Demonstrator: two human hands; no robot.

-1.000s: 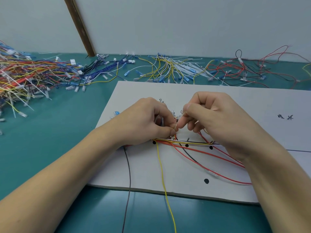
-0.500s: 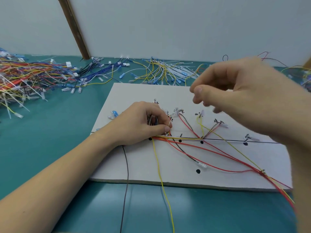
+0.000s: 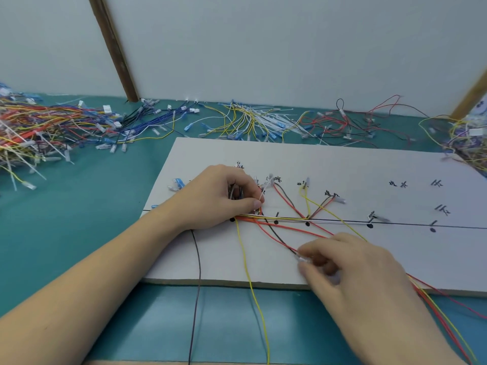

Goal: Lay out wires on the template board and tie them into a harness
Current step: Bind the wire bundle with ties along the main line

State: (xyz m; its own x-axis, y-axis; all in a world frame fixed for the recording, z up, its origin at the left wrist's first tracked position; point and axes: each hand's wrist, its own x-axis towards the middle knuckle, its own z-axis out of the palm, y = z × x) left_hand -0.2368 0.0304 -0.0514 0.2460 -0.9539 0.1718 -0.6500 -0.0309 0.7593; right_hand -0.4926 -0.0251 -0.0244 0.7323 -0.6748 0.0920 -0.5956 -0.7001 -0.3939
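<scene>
left hand (image 3: 218, 197) curls tight, pinching the wire bundle (image 3: 284, 220) against the white board (image 3: 342, 164); right hand (image 3: 350, 270), blurred, pinches a clear connector (image 3: 301, 258) on the black wire (image 3: 279, 237) near the board's front edge.

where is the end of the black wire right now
In the head view, the black wire runs down-right across the template board; its end sits at the right hand's fingertips, near the board's front edge.

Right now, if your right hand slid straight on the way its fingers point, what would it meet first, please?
Probably the black wire at the right hand's fingertips, then the red wires beside it; motion blur hides exact contact.
</scene>
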